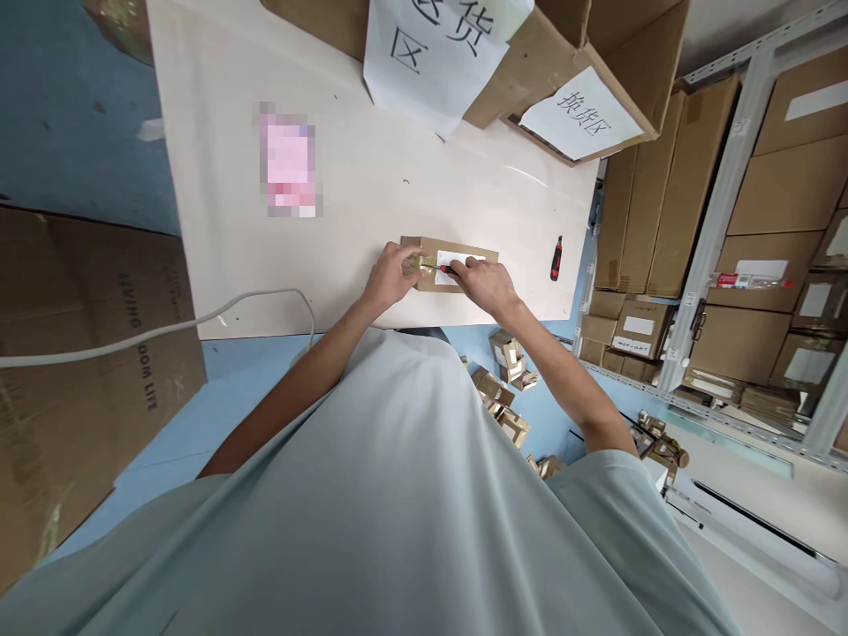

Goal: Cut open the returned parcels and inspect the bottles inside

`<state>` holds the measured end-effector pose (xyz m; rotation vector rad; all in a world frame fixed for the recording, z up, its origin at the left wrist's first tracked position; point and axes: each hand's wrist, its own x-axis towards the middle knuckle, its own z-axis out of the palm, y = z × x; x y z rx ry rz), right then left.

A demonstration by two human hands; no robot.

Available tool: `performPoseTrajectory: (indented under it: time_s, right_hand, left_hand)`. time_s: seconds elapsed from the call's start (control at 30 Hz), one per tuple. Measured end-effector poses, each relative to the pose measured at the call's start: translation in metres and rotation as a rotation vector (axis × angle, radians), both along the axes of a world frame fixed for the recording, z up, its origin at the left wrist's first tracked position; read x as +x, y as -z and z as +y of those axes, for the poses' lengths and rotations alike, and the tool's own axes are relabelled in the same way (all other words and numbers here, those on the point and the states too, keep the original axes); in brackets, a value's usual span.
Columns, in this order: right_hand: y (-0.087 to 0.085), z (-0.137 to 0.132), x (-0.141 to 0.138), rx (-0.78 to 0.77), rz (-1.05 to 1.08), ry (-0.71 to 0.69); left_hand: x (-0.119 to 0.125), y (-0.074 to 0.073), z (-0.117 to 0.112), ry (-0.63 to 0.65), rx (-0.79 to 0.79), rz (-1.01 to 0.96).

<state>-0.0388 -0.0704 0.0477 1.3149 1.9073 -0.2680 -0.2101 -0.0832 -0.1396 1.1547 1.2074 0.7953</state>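
A small cardboard box with a white label on top lies near the table's front edge. My left hand is at the box's left end, its fingers closed around a small shiny yellowish piece. My right hand rests over the label and grips a screwdriver with a red and black handle. Its thin metal shaft points left and reaches the yellowish piece between my left fingers. Whether that piece is attached to the box is too small to tell.
A black and red hand tool lies at the table's right. Open cartons with handwritten paper signs stand at the back. A blurred pink item lies left. A white cable crosses the front left corner. Shelves of boxes stand right.
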Motion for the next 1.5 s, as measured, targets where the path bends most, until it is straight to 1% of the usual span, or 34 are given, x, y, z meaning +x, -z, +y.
performPoseTrajectory:
  time_s: [0.2, 0.33, 0.4, 0.53, 0.67, 0.77, 0.83, 0.9, 1.07, 1.13, 1.2, 1.37, 1.5]
  right_hand:
    - [-0.001, 0.005, -0.017, -0.011, 0.009, -0.030]
    - [-0.006, 0.015, -0.032, -0.040, -0.004, -0.068]
    - [-0.008, 0.020, -0.033, -0.050, 0.005, -0.084]
    - [-0.006, 0.024, -0.018, -0.044, 0.036, -0.107]
    - [0.001, 0.021, 0.002, -0.053, 0.036, -0.108]
    - [0.006, 0.019, 0.014, -0.049, 0.077, -0.110]
    - [0.009, 0.019, 0.027, -0.040, 0.085, -0.092]
    - [0.009, 0.018, 0.051, -0.040, 0.063, -0.060]
    - [0.008, 0.010, 0.138, -0.021, 0.027, 0.015]
    - [0.012, 0.006, 0.164, -0.006, 0.041, 0.049]
    - [0.018, 0.005, 0.180, -0.009, 0.075, 0.075]
    - [0.042, 0.008, 0.207, -0.038, 0.231, 0.098]
    - [0.071, 0.007, 0.234, -0.038, 0.444, 0.124]
  left_hand:
    - [0.001, 0.006, 0.001, -0.031, -0.002, -0.013]
    - [0.000, 0.006, 0.003, -0.021, -0.011, -0.008]
    - [-0.001, 0.006, 0.004, -0.022, -0.009, 0.009]
    - [-0.003, 0.005, 0.003, -0.011, 0.021, 0.046]
    - [-0.007, 0.002, 0.000, 0.014, 0.036, 0.076]
    - [-0.009, 0.000, -0.001, 0.025, 0.028, 0.120]
    - [-0.010, -0.001, -0.001, 0.021, 0.029, 0.142]
    - [-0.010, -0.003, -0.001, 0.009, 0.029, 0.156]
    - [-0.007, -0.012, -0.002, -0.028, 0.004, 0.168]
    - [-0.003, -0.015, -0.003, -0.059, -0.009, 0.168]
    - [0.001, -0.018, -0.004, -0.100, -0.031, 0.174]
    - [0.010, -0.023, -0.010, -0.178, -0.057, 0.235]
    - [0.014, -0.030, -0.013, -0.195, -0.068, 0.308]
